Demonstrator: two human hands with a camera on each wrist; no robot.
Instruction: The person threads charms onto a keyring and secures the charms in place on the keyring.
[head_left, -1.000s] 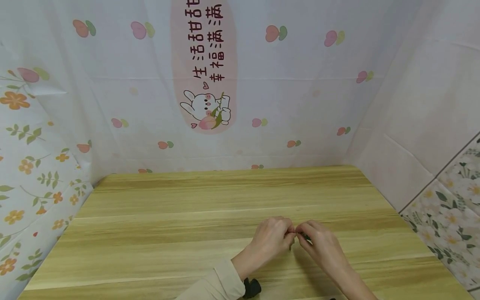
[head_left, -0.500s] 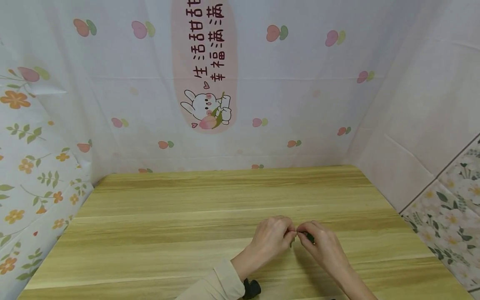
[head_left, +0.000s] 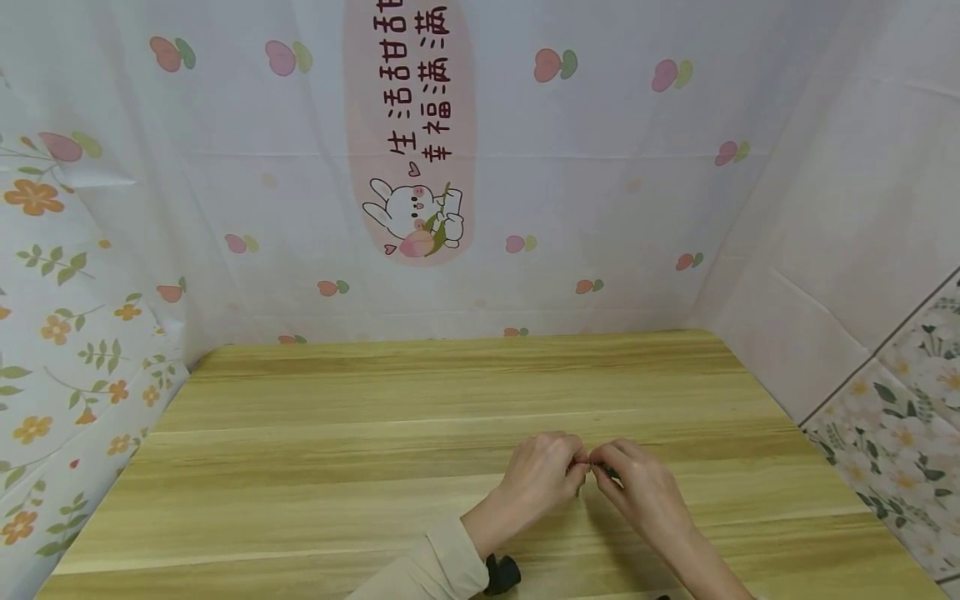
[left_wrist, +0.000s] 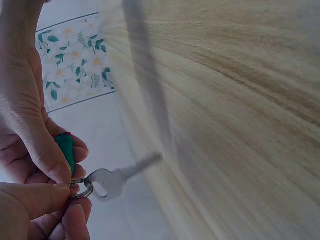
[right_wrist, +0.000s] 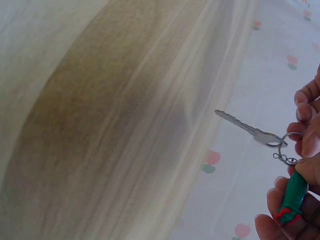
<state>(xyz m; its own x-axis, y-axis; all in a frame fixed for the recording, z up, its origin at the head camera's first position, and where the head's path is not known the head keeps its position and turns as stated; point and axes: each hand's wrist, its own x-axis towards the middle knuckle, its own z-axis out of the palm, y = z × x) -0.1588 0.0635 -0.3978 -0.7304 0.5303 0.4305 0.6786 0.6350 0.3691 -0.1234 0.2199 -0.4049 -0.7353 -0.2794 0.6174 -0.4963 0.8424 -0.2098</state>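
Both hands meet above the right part of the wooden table in the head view. My left hand (head_left: 542, 471) pinches a metal split ring (left_wrist: 88, 190) between thumb and finger. From that ring a silver key (right_wrist: 255, 132) sticks out, its blade pointing away from the fingers over the table. My right hand (head_left: 647, 487) grips a green charm with red trim (right_wrist: 295, 192), thumb at the end where a short chain (right_wrist: 287, 159) joins it to the ring. In the left wrist view the fingertips of both hands nearly meet at the chain; the left fingers hide part of the ring.
A wood-grain table (head_left: 337, 467) spreads under the hands. A small black object (head_left: 504, 575) shows beside the left sleeve (head_left: 442, 562) at the near edge. Patterned cloth (head_left: 600, 192) hangs behind the table and along its sides.
The right fingertips drew slightly away from the left ones half a second ago and are now closer again. Both hands otherwise keep their place and their holds.
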